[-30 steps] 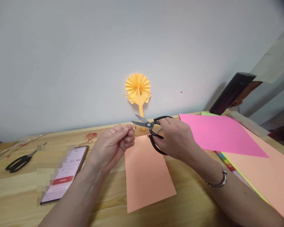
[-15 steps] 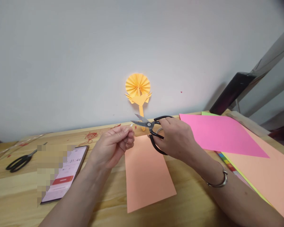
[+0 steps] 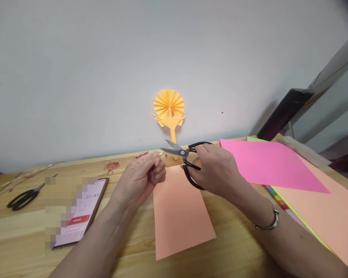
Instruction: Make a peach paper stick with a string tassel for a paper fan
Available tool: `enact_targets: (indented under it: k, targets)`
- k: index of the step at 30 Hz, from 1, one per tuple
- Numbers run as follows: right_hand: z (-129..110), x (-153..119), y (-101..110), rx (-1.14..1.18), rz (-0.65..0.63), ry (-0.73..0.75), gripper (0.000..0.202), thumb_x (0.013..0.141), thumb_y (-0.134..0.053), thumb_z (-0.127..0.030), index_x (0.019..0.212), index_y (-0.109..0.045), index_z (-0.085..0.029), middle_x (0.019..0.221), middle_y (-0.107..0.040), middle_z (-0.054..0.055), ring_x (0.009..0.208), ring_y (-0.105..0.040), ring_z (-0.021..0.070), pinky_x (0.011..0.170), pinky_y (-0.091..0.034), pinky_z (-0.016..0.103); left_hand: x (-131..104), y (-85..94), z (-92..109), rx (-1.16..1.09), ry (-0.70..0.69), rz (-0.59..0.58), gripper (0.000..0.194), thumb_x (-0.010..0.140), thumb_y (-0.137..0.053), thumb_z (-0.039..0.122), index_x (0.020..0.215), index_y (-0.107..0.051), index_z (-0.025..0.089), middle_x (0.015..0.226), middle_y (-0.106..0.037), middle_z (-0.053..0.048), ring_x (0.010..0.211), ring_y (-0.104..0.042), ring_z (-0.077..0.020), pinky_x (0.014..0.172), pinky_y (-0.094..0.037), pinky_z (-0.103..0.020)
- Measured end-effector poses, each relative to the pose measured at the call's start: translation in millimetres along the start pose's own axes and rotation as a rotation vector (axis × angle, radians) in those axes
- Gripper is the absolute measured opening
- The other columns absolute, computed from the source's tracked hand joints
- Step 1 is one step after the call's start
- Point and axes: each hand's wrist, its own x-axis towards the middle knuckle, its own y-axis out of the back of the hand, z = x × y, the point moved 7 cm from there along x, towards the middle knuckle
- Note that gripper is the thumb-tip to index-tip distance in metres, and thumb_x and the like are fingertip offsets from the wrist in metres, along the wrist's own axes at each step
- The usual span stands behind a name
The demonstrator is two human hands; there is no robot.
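My right hand (image 3: 216,164) grips black-handled scissors (image 3: 182,152) by the loops, their blades parted and pointing left. My left hand (image 3: 146,173) is closed in a pinch, a small white scrap (image 3: 160,153) showing at the fingertips near the blade tips; its kind is too small to tell. Behind the blades, a yellow folded-paper flower (image 3: 168,106) with a round pleated head leans upright against the wall, its stem foot partly hidden by the scissors. A salmon paper sheet (image 3: 182,216) lies flat on the table below both hands.
On the left are a phone (image 3: 88,204), partly blurred out, and a second pair of scissors (image 3: 24,199). Tangled red thread (image 3: 111,166) lies near the wall. Pink paper (image 3: 269,164) tops several coloured sheets at right, with a dark cylinder (image 3: 285,114) behind.
My left hand has shifted slightly, its fingers curling more, and more of the white scrap shows. The scissors and my right hand have hardly moved.
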Motion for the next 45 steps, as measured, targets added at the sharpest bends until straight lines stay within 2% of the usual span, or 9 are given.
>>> enact_targets:
  k: [4,10,14,17,21,27,32,38,45]
  targets:
    - [-1.3,-1.2,3.2,0.024,0.008,-0.005,0.023,0.076,-0.055,-0.034,0.082,-0.061,-0.013,0.071,-0.060,0.006,0.066,-0.053,0.0193,0.056,-0.030,0.030,-0.3,4.4,2.3,0.070,-0.090,0.000,0.014,0.075,-0.069,0.024,0.069,-0.069,0.011,0.069,-0.063,-0.004,0.064,-0.058,-0.0090,0.058,-0.048,-0.017]
    - [-3.2,-1.0,10.6,0.222,-0.034,-0.060,0.016,0.075,-0.062,-0.033,0.080,-0.059,-0.018,0.068,-0.057,0.000,0.062,-0.049,0.0146,0.054,-0.029,0.027,-0.6,6.2,3.2,0.069,-0.083,0.053,0.015,0.066,-0.078,0.025,0.070,-0.073,0.011,0.070,-0.068,-0.005,0.067,-0.062,-0.0099,0.059,-0.049,-0.015]
    - [-3.0,-1.5,1.8,0.573,-0.215,-0.169,0.023,0.077,-0.064,-0.037,0.068,-0.051,-0.020,0.058,-0.046,-0.005,0.052,-0.040,0.0099,0.049,-0.028,0.024,-1.1,3.3,2.6,0.059,-0.061,0.041,0.017,0.065,-0.079,0.025,0.064,-0.070,0.010,0.064,-0.066,-0.004,0.059,-0.059,-0.0079,0.054,-0.047,-0.014]
    - [-3.8,-6.9,-15.0,0.926,-0.366,-0.333,0.023,0.075,-0.066,-0.039,0.073,-0.052,-0.020,0.060,-0.046,-0.005,0.053,-0.042,0.0098,0.047,-0.032,0.023,-0.7,0.5,-5.5,-0.012,0.016,0.002,0.018,0.066,-0.078,0.024,0.062,-0.068,0.010,0.060,-0.065,-0.003,0.054,-0.058,-0.0065,0.051,-0.047,-0.013]
    - [-5.1,-10.7,-26.8,1.209,-0.353,-0.460,0.025,0.072,-0.067,-0.032,0.091,-0.057,-0.020,0.071,-0.057,-0.002,0.060,-0.052,0.0118,0.054,-0.042,0.025,-1.7,-0.8,-20.6,-0.151,0.172,0.027,0.009,0.075,-0.066,0.014,0.072,-0.072,0.008,0.071,-0.071,-0.008,0.063,-0.065,-0.0110,0.060,-0.054,-0.017]
    - [0.4,-8.3,-22.2,1.185,-0.196,-0.437,0.022,0.071,-0.064,-0.022,0.092,-0.056,-0.020,0.076,-0.062,-0.002,0.068,-0.058,0.0125,0.067,-0.048,0.029,-3.4,-4.0,-30.1,-0.189,0.249,0.015,0.013,0.079,-0.059,0.011,0.075,-0.071,0.007,0.073,-0.072,-0.010,0.069,-0.068,-0.0151,0.063,-0.056,-0.022]
    - [-3.6,-6.0,-20.2,1.243,-0.165,-0.355,0.022,0.073,-0.067,-0.024,0.091,-0.055,-0.019,0.081,-0.062,0.000,0.071,-0.058,0.0124,0.066,-0.049,0.027,-2.9,-5.3,-38.0,-0.184,0.246,-0.049,0.006,0.075,-0.068,0.014,0.071,-0.067,0.010,0.067,-0.067,-0.003,0.061,-0.064,-0.0096,0.058,-0.054,-0.018]
    - [-8.8,-6.0,-21.1,1.310,-0.175,-0.314,0.022,0.073,-0.069,-0.024,0.089,-0.055,-0.020,0.081,-0.063,-0.001,0.070,-0.059,0.0118,0.065,-0.050,0.026,-6.4,-16.5,-47.6,-0.249,0.314,-0.120,0.012,0.073,-0.074,0.020,0.078,-0.066,0.013,0.061,-0.063,0.001,0.054,-0.059,-0.0050,0.053,-0.050,-0.013]
    - [-12.5,-5.9,-13.8,1.303,-0.144,-0.281,0.021,0.073,-0.069,-0.025,0.089,-0.056,-0.021,0.081,-0.062,-0.001,0.071,-0.059,0.0116,0.064,-0.052,0.026,-8.5,-23.9,-55.0,-0.296,0.363,-0.161,0.015,0.069,-0.077,0.020,0.073,-0.064,0.014,0.058,-0.060,0.002,0.051,-0.057,-0.0042,0.050,-0.048,-0.011]
